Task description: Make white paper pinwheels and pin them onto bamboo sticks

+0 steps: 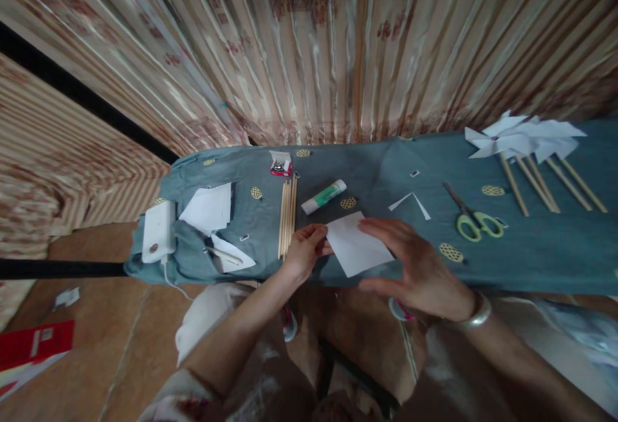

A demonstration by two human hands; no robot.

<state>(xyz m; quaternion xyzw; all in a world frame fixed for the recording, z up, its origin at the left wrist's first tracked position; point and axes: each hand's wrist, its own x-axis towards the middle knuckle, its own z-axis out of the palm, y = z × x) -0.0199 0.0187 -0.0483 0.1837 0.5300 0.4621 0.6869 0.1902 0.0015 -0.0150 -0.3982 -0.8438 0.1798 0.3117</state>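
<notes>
A square sheet of white paper (355, 247) is held just above the near edge of the cloth. My left hand (305, 249) pinches its left corner between thumb and fingers. My right hand (416, 267) is spread, thumb apart from the fingers, with fingertips at the sheet's upper right edge. Behind the paper lies a glue stick (324, 197), white and green. A bundle of wooden sticks (288, 216) rests left of it. Two thin white paper slivers (410, 203) and green-handled scissors (476, 224) lie to the right.
White paper pinwheels (524, 136) on sticks lie at the far right. A small red box (280, 163) of metal pins stands at the back. Stacked paper (207, 208), a pen on folded paper (234, 255) and a white corded device (159, 232) are on the left. A curtain (328, 55) hangs behind.
</notes>
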